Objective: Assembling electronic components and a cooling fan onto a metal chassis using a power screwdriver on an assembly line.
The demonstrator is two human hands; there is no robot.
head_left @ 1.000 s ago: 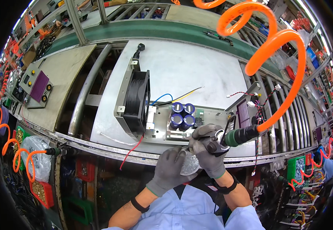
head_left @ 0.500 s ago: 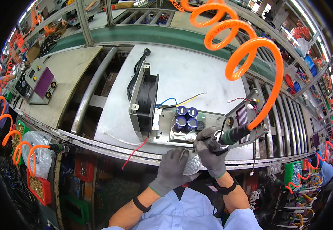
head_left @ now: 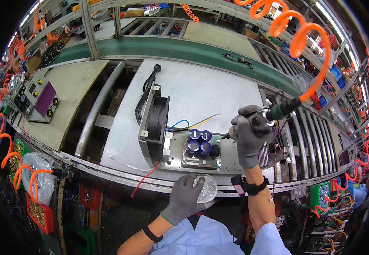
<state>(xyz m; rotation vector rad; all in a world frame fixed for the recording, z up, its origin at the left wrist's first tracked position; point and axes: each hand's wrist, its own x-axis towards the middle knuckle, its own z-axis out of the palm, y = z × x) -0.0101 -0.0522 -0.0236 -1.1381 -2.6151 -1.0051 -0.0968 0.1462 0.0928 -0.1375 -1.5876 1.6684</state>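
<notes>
My left hand (head_left: pixel 183 198), in a grey glove, grips a round shallow dish (head_left: pixel 208 189) of small silvery pieces at the bench's front edge. In my gloved right hand (head_left: pixel 249 142) is an air screwdriver (head_left: pixel 233 132), raised above the right part of a metal base plate (head_left: pixel 175 155). Its tip points left, toward several blue-topped capacitors (head_left: pixel 199 146) on a circuit board, apart from them. A black fan (head_left: pixel 158 121) in an upright metal panel stands at the plate's left end. Behind the right hand, a second panel (head_left: pixel 262 154) is partly hidden.
An orange coiled hose (head_left: pixel 316 80) runs up from the screwdriver. A roller (head_left: pixel 101 106) crosses left of the white board (head_left: pixel 125 127); several rollers lie right. A purple-fronted unit (head_left: pixel 42 97) sits far left. Red wire (head_left: pixel 146 180) hangs over the front edge. Beyond is a green belt (head_left: pixel 150 46).
My right hand has moved away from the dish, up and to the right, carrying the screwdriver over the base plate. My left hand still holds the dish. The view has shifted slightly.
</notes>
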